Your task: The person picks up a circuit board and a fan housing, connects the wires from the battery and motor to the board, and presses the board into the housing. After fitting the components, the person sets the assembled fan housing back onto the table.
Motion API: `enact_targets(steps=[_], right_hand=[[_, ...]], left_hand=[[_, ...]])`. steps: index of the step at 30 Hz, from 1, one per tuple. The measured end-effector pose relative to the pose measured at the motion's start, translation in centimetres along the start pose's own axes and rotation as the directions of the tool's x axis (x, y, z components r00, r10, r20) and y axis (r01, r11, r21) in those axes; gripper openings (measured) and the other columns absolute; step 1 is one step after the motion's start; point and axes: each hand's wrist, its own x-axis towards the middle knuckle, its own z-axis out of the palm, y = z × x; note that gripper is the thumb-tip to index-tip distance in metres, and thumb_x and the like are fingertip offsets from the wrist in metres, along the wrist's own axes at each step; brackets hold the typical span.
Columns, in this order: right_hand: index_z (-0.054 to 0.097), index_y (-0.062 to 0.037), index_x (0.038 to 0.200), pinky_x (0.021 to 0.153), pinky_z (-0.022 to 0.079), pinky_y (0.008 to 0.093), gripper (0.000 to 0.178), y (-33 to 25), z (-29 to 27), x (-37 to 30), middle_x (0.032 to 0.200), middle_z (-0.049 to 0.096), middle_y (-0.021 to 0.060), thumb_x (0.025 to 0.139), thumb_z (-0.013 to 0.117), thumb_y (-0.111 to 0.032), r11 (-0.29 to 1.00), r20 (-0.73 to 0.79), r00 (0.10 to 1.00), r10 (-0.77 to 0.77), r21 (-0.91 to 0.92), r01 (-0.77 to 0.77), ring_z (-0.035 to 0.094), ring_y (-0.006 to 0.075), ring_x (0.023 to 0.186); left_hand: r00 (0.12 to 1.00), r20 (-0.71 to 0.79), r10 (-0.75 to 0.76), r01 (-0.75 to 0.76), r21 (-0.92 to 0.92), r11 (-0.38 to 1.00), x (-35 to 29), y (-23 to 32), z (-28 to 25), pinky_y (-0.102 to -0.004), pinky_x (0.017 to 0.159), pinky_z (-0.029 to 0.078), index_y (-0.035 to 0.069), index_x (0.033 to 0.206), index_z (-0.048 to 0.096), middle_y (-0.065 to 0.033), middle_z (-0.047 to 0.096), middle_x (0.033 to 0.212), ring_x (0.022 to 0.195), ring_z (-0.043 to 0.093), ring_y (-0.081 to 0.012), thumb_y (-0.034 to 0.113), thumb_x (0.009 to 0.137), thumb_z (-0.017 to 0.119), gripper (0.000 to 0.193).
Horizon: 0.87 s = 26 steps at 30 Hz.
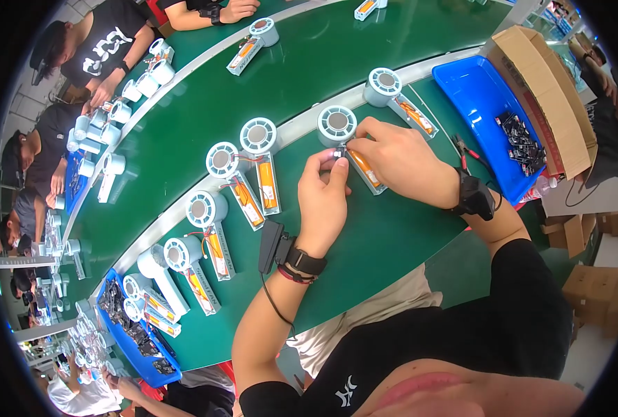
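A pale blue handheld fan (336, 124) lies on the green bench in front of me, its handle uncovered so that an orange battery (364, 167) shows. My left hand (325, 201) pinches a small black circuit board (339, 152) between thumb and forefinger, just below the fan's round head. From the right, my right hand (412, 161) reaches over the handle. Its fingertips are closed together beside the board; whatever they grip is hidden. Another opened fan (383, 85) lies to the right, with its battery and wires showing.
Several opened fans (222, 160) line the bench to my left. A blue tray (124, 326) of black boards stands at the far left, and another blue tray (472, 90) at the right by a cardboard box (542, 97). Red-handled pliers (464, 154) lie nearby. Co-workers sit across the green belt (309, 62).
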Motion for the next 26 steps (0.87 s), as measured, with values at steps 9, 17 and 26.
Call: enact_targets(steps=[9, 17, 26], right_hand=[[0.070, -0.0039, 0.099, 0.064, 0.054, 0.0378, 0.017, 0.5, 0.9, 0.1, 0.087, 0.063, 0.0079, 0.083, 0.072, -0.007, 0.998, -0.056, 0.998, 0.016, -0.060, -0.019, 0.067, 0.0264, 0.077], [0.069, -0.0030, 0.101, 0.066, 0.055, 0.0402, 0.016, 1.3, 0.4, 0.1, 0.090, 0.065, 0.0090, 0.086, 0.071, -0.008, 1.000, -0.042, 0.999, 0.000, 0.005, 0.000, 0.067, 0.0299, 0.078], [0.069, -0.0043, 0.106, 0.071, 0.056, 0.0398, 0.016, 0.1, -1.0, 0.1, 0.103, 0.065, 0.0122, 0.090, 0.068, -0.009, 0.997, 0.117, 0.991, 0.068, 0.032, -0.072, 0.069, 0.0319, 0.086]], left_hand=[[1.000, 0.013, -0.012, 0.011, 0.027, 1.000, 0.2, 0.1, -0.1, -0.0234, 0.054, 0.046, -0.004, 0.116, 0.061, -0.0058, 0.066, 0.093, 0.062, 0.056, -0.0082, 0.016, 0.100, 0.065, 0.026], [1.000, 0.016, -0.012, 0.012, -0.013, 1.000, 0.5, 0.1, -0.2, -0.0237, 0.048, 0.045, -0.004, 0.116, 0.061, -0.0058, 0.066, 0.092, 0.061, 0.059, -0.0086, 0.015, 0.099, 0.066, 0.026], [0.995, 0.036, -0.095, 0.097, -0.083, 0.992, 0.3, 0.6, -0.5, -0.0244, 0.043, 0.048, -0.001, 0.120, 0.059, -0.0076, 0.064, 0.098, 0.061, 0.061, -0.0111, 0.015, 0.099, 0.066, 0.027]])
